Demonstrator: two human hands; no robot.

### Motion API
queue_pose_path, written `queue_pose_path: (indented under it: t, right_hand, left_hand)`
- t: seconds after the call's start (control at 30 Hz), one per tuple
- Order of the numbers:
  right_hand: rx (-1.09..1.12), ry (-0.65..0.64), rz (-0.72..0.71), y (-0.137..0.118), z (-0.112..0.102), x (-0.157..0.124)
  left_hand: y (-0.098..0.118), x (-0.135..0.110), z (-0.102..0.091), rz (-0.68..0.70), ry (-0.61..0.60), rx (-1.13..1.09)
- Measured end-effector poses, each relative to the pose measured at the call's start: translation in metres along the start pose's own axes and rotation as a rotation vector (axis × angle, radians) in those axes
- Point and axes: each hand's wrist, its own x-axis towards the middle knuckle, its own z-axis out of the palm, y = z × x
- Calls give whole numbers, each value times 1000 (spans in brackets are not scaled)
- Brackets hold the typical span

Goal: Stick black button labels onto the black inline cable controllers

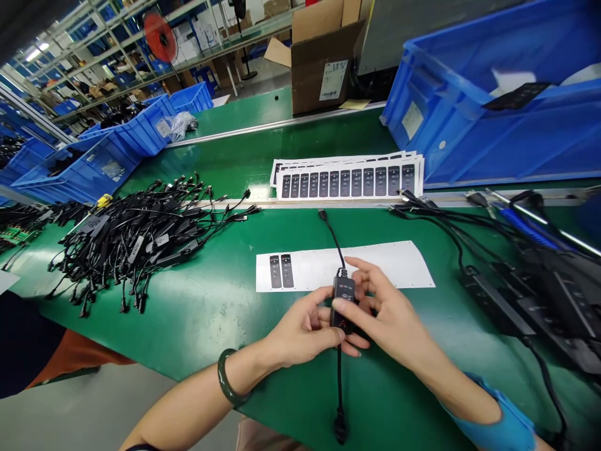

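A small black controller on a black cable sits between both my hands, just above the green table. My left hand grips its lower end with curled fingers. My right hand holds its right side, thumb pressed on the front face and forefinger stretched out above it. Just behind lies a white backing sheet with two black stickers left at its near-left end. The cable's lower plug hangs over the table edge.
A heap of black cabled controllers lies at left. Stacked full sticker sheets rest at mid-table. More black units with cables lie at right. Blue bins and a cardboard box stand behind.
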Motion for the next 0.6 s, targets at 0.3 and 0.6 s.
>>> queue_pose_path:
  t: [0.3,0.6]
  right_hand:
    - [18,-75,15,-3,-1,6]
    - [-57,-59,-158,9,3,1]
  left_hand:
    - [-4,3,-2,-54,-16,5]
    - [-16,10,-5,6,107,44]
